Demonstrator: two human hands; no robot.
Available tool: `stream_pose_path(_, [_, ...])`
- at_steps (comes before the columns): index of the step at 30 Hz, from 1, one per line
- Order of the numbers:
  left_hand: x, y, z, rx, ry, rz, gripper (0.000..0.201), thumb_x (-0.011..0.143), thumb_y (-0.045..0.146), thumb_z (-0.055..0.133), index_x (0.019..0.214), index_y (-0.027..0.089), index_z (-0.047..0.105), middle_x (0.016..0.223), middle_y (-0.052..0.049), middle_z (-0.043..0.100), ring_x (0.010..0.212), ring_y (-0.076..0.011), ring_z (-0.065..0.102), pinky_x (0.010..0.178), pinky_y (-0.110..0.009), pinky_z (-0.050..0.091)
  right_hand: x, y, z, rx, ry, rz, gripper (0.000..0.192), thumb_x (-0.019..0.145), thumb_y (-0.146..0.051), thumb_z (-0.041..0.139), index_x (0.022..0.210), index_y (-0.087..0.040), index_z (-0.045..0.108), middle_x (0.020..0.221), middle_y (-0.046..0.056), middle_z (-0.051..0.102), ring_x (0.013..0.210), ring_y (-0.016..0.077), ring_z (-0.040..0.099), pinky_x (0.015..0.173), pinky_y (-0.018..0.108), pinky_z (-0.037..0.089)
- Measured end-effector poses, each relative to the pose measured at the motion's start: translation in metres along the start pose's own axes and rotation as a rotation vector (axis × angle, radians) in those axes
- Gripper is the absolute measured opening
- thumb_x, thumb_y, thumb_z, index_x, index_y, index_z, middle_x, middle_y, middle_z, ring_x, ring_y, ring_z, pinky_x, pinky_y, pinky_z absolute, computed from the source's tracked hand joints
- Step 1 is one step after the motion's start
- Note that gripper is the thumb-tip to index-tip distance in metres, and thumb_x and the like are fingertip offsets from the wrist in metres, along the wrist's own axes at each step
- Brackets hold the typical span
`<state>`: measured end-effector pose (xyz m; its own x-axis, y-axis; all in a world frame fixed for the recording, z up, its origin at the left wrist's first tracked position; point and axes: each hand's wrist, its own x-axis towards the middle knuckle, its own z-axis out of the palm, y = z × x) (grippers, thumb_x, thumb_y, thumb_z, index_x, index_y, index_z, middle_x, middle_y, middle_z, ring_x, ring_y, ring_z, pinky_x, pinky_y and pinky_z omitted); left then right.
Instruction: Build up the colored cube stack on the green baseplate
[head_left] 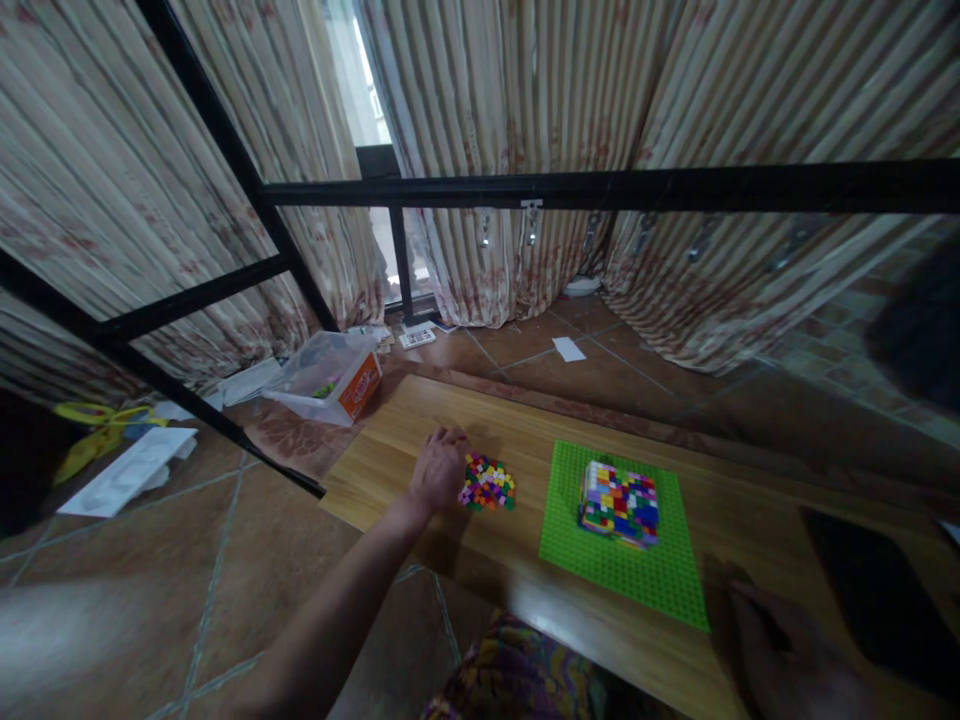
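My left hand point(439, 468) rests on the wooden table at the left edge of a pile of small, many-coloured toy bricks point(489, 484). Its fingers are bent and loosely apart, and no brick shows in them. A green baseplate point(566, 535) lies to the right of the pile. On it stands a block built of bricks point(621, 503) in mixed colours. My right hand point(787, 640) is low on the table, right of the baseplate, dim and blurred. A gap shows between its thumb and fingers, and I make out nothing held there.
A dark flat object point(877, 590) lies on the table point(390, 440) at the right. A clear plastic box point(326, 375) with an orange label sits on the floor beyond the left end. A black metal frame point(450, 192) crosses before the curtains point(510, 100).
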<state>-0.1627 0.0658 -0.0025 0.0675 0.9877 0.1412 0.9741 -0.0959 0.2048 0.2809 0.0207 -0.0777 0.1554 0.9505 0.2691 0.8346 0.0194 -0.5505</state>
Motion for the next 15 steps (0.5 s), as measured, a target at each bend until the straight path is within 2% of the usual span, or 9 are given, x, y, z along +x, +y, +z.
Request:
stream_pose_path(3, [0.004,-0.001,-0.001,0.009,-0.02,0.017,0.021,0.079,0.01,0.051,0.087,0.017,0.069,0.106,-0.011,0.067,0.096,-0.0254,0.056,0.089,-0.041,0.044,0.0,-0.001,-0.001,-0.021,-0.053,0.054,0.047,0.082,-0.06,0.04,0.099,-0.025,0.067,0.109,0.011,0.07,0.09,0.0353,0.068,0.071,0.047,0.053])
stream_pose_path(9, [0.007,-0.004,0.0,0.004,-0.036,0.053,0.017,0.079,0.01,0.052,0.079,0.019,0.066,0.098,-0.011,0.067,0.093,-0.0246,0.058,0.087,-0.039,0.044,0.0,-0.007,-0.002,-0.026,-0.04,0.04,0.049,0.084,-0.059,0.039,0.098,-0.022,0.068,0.112,0.013,0.07,0.094,0.0348,0.068,0.074,0.046,0.053])
stream_pose_path(15, [-0.003,0.001,-0.01,-0.088,0.049,0.037,0.013,0.079,0.012,0.053,0.083,0.019,0.063,0.095,-0.009,0.067,0.092,-0.0218,0.06,0.089,-0.036,0.047,0.0,-0.013,-0.002,-0.002,-0.024,0.022,0.047,0.086,-0.056,0.04,0.099,-0.02,0.069,0.111,0.013,0.07,0.095,0.0324,0.068,0.077,0.043,0.052])
